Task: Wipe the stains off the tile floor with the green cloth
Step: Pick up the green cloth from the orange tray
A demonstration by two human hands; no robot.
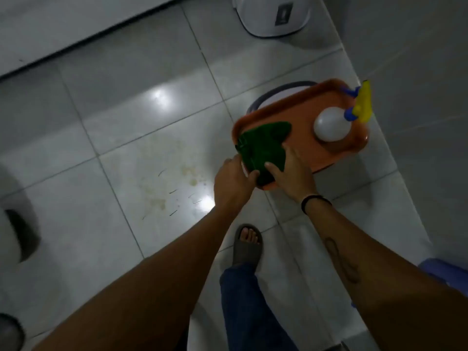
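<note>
A: Any writing to read out? There's a grey panel on that white bin [274, 15] at the top, but it's too blurred; I can't make out a letter. Nothing legible on the spray bottle [332, 127] either.

B: Same here. So, the cloth. Your green cloth [264, 145] lies on the near-left corner of the orange tray [301, 107], crumpled, one end trailing toward the tray's middle.

A: And you've got both hands on it. Your left hand [234, 179] comes in from the tray's left edge, fingers curled around the near end of the cloth, holding it.

B: Your right hand [293, 171] sits on top from the right, thumb and fingers pressed onto the fabric, palm over the tray's front rim. It's grasping the cloth too, and there's a dark band on that wrist.

A: The spray bottle stands at the tray's far-right corner, white body, blue and yellow trigger head, well apart from your hands.

B: The stains [174, 178] are on the tile floor [106, 110], left of the tray and just beside your left hand: yellowish smears and specks with a few dark streaks.

A: Your sandal [247, 247] is planted below the tray, between your forearms.
</note>
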